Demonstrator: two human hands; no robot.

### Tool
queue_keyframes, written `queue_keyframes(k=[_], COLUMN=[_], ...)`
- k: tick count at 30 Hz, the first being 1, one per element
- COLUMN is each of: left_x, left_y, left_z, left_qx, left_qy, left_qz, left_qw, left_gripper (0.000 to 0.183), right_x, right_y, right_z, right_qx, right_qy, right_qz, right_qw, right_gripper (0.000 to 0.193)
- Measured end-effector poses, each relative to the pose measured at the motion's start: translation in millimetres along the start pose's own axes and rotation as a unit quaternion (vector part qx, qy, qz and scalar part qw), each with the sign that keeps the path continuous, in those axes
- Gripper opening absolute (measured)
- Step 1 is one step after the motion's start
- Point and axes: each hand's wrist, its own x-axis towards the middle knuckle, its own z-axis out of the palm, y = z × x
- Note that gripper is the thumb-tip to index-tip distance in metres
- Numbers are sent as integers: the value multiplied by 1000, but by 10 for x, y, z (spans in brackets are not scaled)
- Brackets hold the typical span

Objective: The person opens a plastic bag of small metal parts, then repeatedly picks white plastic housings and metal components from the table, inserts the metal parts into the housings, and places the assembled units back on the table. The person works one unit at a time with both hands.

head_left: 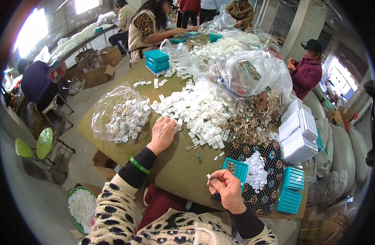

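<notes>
My left hand (162,134) is at the near left edge of a big heap of small white plastic parts (199,108). Its fingers are curled, and a white plastic part (178,127) shows at the fingertips. Over the near table edge, my right hand (228,192) pinches a tiny piece (209,177), white with a dark bit, too small to name. Just beyond that hand lies a teal tray (241,168) with small metallic bits in it. Beside the tray, small flat white pieces (256,171) are piled on a dark patterned cloth (273,163).
A clear bag of white parts (128,118) lies at left. Tangled brownish bits (255,118) and stacked white trays (297,132) are at right, with teal trays (291,192) nearer. Farther back are a teal tray stack (157,61) and several people. A green basket (81,206) stands on the floor.
</notes>
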Motion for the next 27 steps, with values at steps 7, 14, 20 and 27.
queue_keyframes(k=[7,14,20,27], left_x=[-188,-786,-1027,-1177], left_y=[469,1186,1325,1350], left_z=[-401,-784,-821,-640], left_qx=[-282,-715,-831,-763], left_qy=[-38,-218,-132,-50], left_qz=[-107,-305,-257,-274], left_qw=[953,590,475,583], left_gripper=[11,20,27,33], right_x=[8,175,42,31], right_y=[-96,-112,31,130], right_z=[79,220,352,459], right_qx=[-223,-425,-346,-134], right_qy=[7,-58,35,-23], right_qz=[-166,-350,-270,-175], right_qw=[961,833,898,975], right_gripper=[7,16,6,8])
